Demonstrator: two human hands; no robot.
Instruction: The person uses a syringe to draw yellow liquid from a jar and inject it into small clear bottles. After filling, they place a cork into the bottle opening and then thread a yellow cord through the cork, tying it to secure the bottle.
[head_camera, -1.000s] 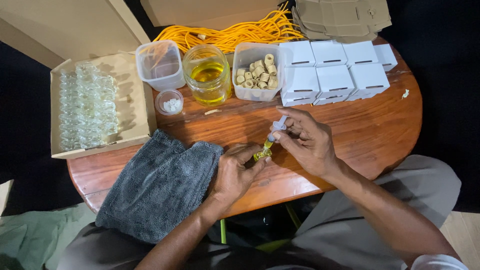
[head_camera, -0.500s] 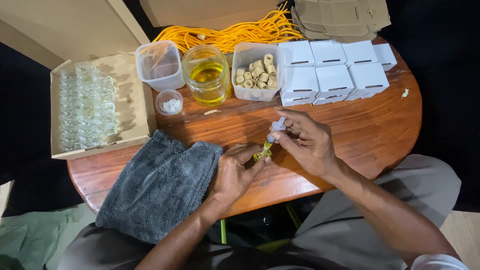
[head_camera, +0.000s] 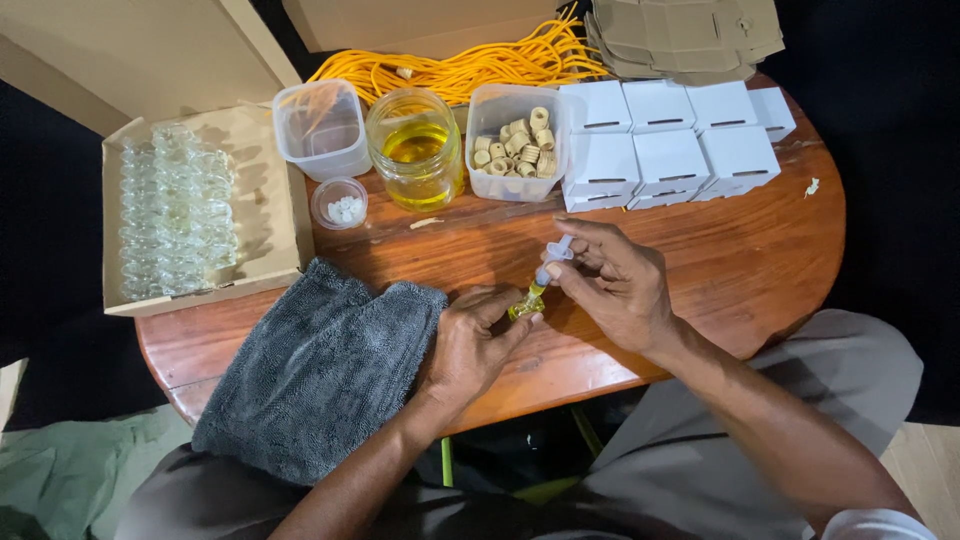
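Your left hand (head_camera: 470, 345) pinches the tiny bottle (head_camera: 524, 306) upright on the table's (head_camera: 740, 260) near edge; right hand (head_camera: 615, 285) pinches the syringe (head_camera: 553, 262) into it. Light, slippery, likely fragile glass: hold its sides.

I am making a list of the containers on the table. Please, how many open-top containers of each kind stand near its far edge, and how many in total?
Clear square plastic tubs: 2, one looking empty, one holding cork-coloured rings
Glass jar of yellow liquid: 1
Small round cup of white pieces: 1
Total: 4
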